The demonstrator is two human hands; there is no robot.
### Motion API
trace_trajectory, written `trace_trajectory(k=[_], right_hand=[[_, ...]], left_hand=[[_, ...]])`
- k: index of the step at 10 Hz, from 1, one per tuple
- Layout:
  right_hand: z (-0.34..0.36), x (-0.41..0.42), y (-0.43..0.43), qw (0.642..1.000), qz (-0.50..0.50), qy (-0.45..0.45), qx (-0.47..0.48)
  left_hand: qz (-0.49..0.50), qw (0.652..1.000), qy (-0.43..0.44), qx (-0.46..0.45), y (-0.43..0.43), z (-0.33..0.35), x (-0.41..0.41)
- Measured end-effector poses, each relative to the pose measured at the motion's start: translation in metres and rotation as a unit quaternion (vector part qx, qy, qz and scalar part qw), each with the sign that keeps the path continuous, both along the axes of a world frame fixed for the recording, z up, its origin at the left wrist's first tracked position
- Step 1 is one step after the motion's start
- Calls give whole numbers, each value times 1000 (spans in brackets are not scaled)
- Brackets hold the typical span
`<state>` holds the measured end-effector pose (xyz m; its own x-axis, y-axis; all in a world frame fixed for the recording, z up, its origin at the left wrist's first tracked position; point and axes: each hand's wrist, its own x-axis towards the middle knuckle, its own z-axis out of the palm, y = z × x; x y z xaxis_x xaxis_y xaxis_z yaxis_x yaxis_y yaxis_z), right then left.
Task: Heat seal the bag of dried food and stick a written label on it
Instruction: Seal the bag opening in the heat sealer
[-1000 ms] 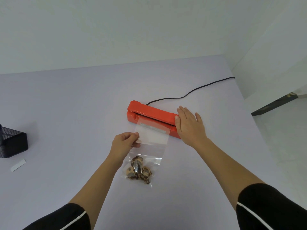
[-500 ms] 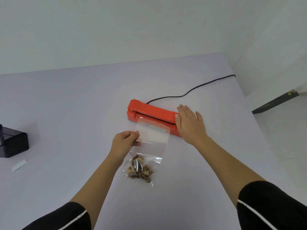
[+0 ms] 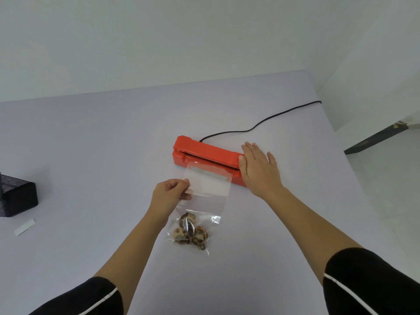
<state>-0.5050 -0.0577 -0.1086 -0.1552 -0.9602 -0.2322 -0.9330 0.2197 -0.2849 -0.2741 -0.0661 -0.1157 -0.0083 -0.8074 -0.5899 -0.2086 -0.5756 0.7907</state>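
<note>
An orange heat sealer (image 3: 204, 153) lies across the middle of the table, its lid slightly raised at the left end. A clear plastic bag (image 3: 204, 201) lies in front of it, its top edge at the sealer's jaw. Dried food (image 3: 191, 231) is bunched at the bag's near end. My left hand (image 3: 169, 196) pinches the bag's left edge. My right hand (image 3: 259, 167) lies flat, fingers spread, on the sealer's right end.
The sealer's black cord (image 3: 261, 123) runs off to the table's right edge. A black box (image 3: 16, 196) stands at the far left, with a small white paper strip (image 3: 24, 227) lying in front of it. The white wall rises behind the table.
Both hands stay where they were. The sealer's lid now shows a slightly wider gap at its left end.
</note>
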Motion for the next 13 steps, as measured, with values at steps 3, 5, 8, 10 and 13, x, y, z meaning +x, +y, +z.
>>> trace_trajectory(k=[3, 5, 8, 10, 13], right_hand=[[-1, 0, -1, 1000, -1, 0, -5], [-1, 0, 0, 1000, -1, -2, -6], [15, -4, -2, 998, 14, -40, 39], [63, -6, 3, 983, 35, -126, -133], [119, 16, -22, 943, 46, -244, -222]], left_hand=[[-5, 1000, -12, -7, 0, -1, -1], [-2, 1000, -10, -9, 0, -1, -1], [-3, 1000, -9, -8, 0, 3, -2], [-6, 1000, -10, -7, -1, 2, -1], [1, 1000, -2, -3, -2, -2, 0]])
